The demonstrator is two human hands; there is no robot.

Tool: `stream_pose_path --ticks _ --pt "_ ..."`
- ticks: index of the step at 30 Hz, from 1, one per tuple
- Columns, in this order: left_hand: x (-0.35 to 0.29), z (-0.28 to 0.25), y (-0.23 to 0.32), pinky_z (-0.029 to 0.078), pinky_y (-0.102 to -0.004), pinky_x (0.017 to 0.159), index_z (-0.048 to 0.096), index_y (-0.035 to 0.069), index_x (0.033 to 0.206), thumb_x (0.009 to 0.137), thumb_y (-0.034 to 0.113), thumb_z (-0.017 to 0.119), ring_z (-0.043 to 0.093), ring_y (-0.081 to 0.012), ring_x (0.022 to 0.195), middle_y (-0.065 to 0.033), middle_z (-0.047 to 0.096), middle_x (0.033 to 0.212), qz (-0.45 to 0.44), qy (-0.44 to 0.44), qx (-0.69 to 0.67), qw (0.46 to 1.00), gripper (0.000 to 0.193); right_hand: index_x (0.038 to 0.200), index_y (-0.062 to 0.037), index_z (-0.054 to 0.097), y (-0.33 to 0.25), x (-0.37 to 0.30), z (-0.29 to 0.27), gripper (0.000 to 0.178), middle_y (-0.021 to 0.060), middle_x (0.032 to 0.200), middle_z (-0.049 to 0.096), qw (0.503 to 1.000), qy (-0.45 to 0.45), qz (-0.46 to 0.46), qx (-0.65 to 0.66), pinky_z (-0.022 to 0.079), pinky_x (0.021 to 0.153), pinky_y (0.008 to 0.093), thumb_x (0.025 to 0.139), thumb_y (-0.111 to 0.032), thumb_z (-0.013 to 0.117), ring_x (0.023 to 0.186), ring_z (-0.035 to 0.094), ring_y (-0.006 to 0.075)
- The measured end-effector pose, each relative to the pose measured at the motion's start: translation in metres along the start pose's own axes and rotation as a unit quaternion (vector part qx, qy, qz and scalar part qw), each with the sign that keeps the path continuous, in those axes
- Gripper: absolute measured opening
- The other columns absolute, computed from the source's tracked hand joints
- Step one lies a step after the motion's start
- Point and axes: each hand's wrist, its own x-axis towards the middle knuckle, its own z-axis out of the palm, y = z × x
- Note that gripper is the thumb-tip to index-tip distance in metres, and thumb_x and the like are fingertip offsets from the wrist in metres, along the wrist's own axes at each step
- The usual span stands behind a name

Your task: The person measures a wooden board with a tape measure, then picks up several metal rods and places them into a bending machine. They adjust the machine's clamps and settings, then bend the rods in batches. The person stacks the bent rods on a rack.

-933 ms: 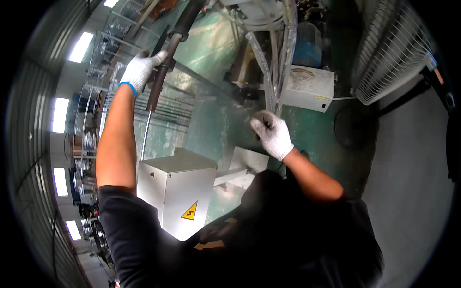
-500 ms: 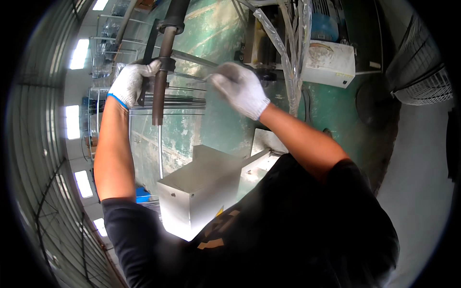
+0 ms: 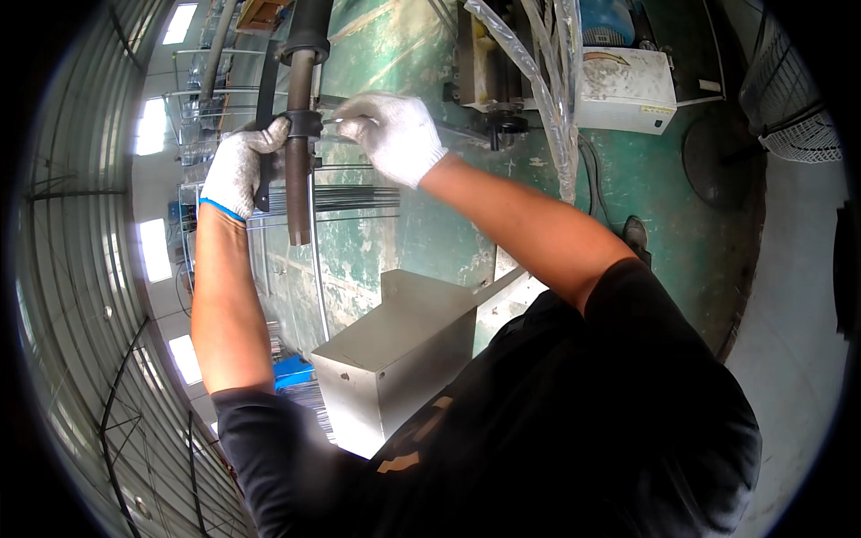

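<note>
A brown metal shaft (image 3: 297,193) hangs down from a wider dark cylinder (image 3: 309,27) at the upper left. Around the shaft sits a black collar (image 3: 303,124). My left hand (image 3: 235,170), in a white knitted glove, grips the collar from its left side, thumb against it; its other fingers are partly hidden near a black flat bar (image 3: 266,99). On the collar's right side, my gloved right hand (image 3: 395,136) is closed in a pinch, fingertips close to the collar. Something thin shows at those fingertips, too small to name.
Below the shaft stands a grey metal box (image 3: 395,336), with a thin rod (image 3: 317,269) rising above it. Bundled thin rods (image 3: 359,199) lie behind. Plastic-wrapped bars (image 3: 547,81), a white machine housing (image 3: 628,90) and a wire-caged fan (image 3: 789,90) are to the right.
My right hand has moved left, from well apart to close beside the collar. My left hand keeps its grip there. The whole view has shifted slightly.
</note>
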Motion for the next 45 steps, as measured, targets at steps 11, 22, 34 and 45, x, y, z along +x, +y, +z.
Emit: stream_pose_path --ticks 11,22,34,45 --pt "0.005 -0.005 -0.003 0.067 -0.0495 0.084 0.066 -0.009 0.129 0.107 0.025 0.072 0.078 -0.0367 0.085 -0.0213 0.077 0.103 0.017 -0.035 -0.002 0.999 0.041 0.101 -0.0086 0.081 0.021 0.006 0.006 0.014 0.0109 0.102 0.08 0.991 0.007 -0.131 0.004 0.063 0.081 0.0389 0.088 -0.01 0.084 0.09 0.078 0.0309" --pt "-0.001 -0.002 -0.001 0.068 -0.0493 0.082 0.063 -0.011 0.131 0.106 0.023 0.073 0.078 -0.0371 0.085 -0.0222 0.076 0.104 0.021 -0.061 -0.024 0.998 0.044 0.108 -0.0143 0.077 0.048 0.036 -0.005 0.028 0.0033 0.103 0.076 0.937 -0.05 -0.321 -0.131 0.062 0.081 0.0405 0.08 -0.01 0.082 0.098 0.075 0.0265" --pt "0.012 -0.014 -0.009 0.068 -0.0491 0.081 0.061 -0.013 0.133 0.106 0.023 0.074 0.077 -0.0377 0.082 -0.0232 0.076 0.105 0.036 -0.038 0.019 0.998 0.047 0.105 -0.0106 0.074 0.049 0.04 -0.005 0.024 0.0048 0.096 0.073 0.938 -0.06 -0.316 -0.128 0.062 0.078 0.0406 0.081 -0.01 0.081 0.091 0.073 0.0281" --pt "0.004 -0.007 -0.006 0.067 -0.0492 0.079 0.062 -0.013 0.132 0.105 0.023 0.074 0.076 -0.0369 0.081 -0.0226 0.076 0.102 0.03 -0.017 0.015 0.999 0.046 0.099 -0.0048 0.073 0.074 -0.004 0.024 0.022 0.0157 0.1 0.076 0.991 0.017 -0.125 -0.039 0.061 0.084 0.0467 0.102 -0.027 0.075 0.096 0.074 0.039"
